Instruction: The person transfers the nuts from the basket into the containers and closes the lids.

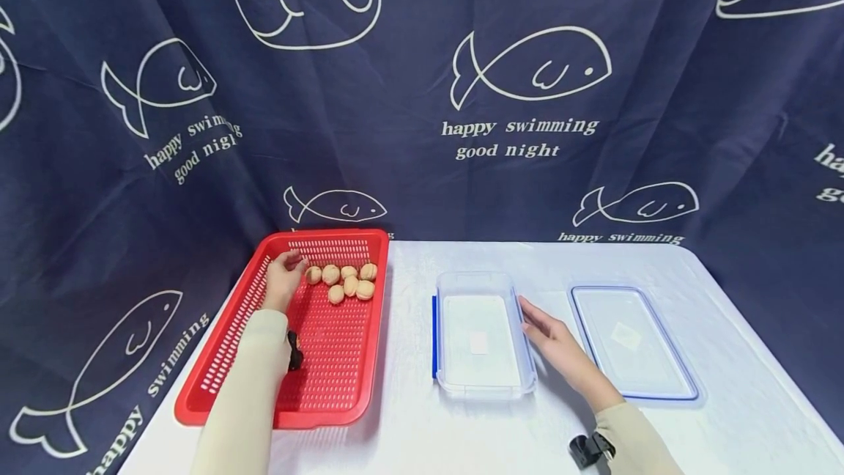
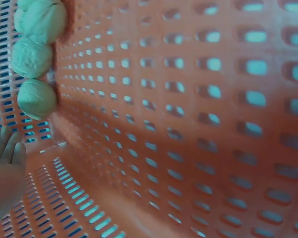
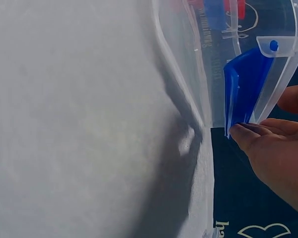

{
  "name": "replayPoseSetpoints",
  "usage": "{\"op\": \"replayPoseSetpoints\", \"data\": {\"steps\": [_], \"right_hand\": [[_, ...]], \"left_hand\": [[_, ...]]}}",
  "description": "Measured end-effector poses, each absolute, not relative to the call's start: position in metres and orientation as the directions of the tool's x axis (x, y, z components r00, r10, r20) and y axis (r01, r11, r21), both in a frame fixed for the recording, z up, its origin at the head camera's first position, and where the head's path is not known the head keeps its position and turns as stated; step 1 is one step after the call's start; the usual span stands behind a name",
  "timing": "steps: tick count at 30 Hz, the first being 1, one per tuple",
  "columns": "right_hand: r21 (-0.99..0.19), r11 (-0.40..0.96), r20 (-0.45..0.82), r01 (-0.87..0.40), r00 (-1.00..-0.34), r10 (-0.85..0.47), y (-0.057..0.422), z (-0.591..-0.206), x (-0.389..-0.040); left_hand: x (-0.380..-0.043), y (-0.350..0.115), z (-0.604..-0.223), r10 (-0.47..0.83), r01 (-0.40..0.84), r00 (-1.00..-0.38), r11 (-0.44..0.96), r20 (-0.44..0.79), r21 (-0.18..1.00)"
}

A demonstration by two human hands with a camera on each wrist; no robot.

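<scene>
My left hand (image 1: 283,281) reaches into the red basket (image 1: 379,328), its fingers close to several walnuts (image 1: 331,275) grouped at the far end. In the left wrist view, those fingers (image 2: 7,147) look straight and lie just below a row of walnuts (image 2: 36,99), with nothing seen in them. A clear plastic box (image 1: 478,391), lidless, stands mid-table. My right hand (image 1: 550,336) rests against its right side. Seen from the right wrist, straight fingertips touch the lower edge of the blue latch (image 3: 248,87), while the thumb lies near the rim.
The blue-edged clear lid (image 1: 636,343) lies flat on the white table (image 1: 409,416), right of the box. Another blue latch (image 1: 434,336) hangs on the box's left side. A dark blue curtain (image 1: 422,167) with fish drawings stands behind the table.
</scene>
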State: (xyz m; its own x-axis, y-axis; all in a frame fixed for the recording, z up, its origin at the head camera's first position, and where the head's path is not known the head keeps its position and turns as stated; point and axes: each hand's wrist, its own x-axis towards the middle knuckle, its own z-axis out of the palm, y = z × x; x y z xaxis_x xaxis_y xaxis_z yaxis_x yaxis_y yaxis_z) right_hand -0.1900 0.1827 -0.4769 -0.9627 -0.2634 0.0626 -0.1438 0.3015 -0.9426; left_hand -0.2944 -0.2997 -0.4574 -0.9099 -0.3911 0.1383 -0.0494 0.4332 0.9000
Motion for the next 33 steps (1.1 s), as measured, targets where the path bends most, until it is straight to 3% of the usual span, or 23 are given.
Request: {"op": "replayPoseSetpoints", "data": {"steps": [11, 22, 29, 33], "right_hand": [[-0.944, 0.3, 0.06, -0.14, -0.964, -0.259, 0.184, -0.476, -0.188], [-0.951, 0.281, 0.058, -0.131, -0.966, -0.254, 0.184, -0.477, -0.188], [-0.95, 0.282, 0.056, -0.131, -0.965, -0.257, 0.183, -0.476, -0.189], [-0.95, 0.282, 0.059, -0.134, -0.964, -0.258, 0.183, -0.476, -0.189]], "left_hand": [[-0.289, -0.3, -0.464, -0.352, -0.166, -0.936, 0.489, 0.02, 0.856], [-0.29, -0.299, -0.465, -0.321, -0.188, -0.947, 0.542, -0.006, 0.819], [-0.301, -0.317, -0.481, -0.275, -0.113, -0.96, 0.548, 0.051, 0.829], [-0.293, -0.309, -0.469, -0.281, -0.159, -0.959, 0.626, 0.03, 0.764]]}}
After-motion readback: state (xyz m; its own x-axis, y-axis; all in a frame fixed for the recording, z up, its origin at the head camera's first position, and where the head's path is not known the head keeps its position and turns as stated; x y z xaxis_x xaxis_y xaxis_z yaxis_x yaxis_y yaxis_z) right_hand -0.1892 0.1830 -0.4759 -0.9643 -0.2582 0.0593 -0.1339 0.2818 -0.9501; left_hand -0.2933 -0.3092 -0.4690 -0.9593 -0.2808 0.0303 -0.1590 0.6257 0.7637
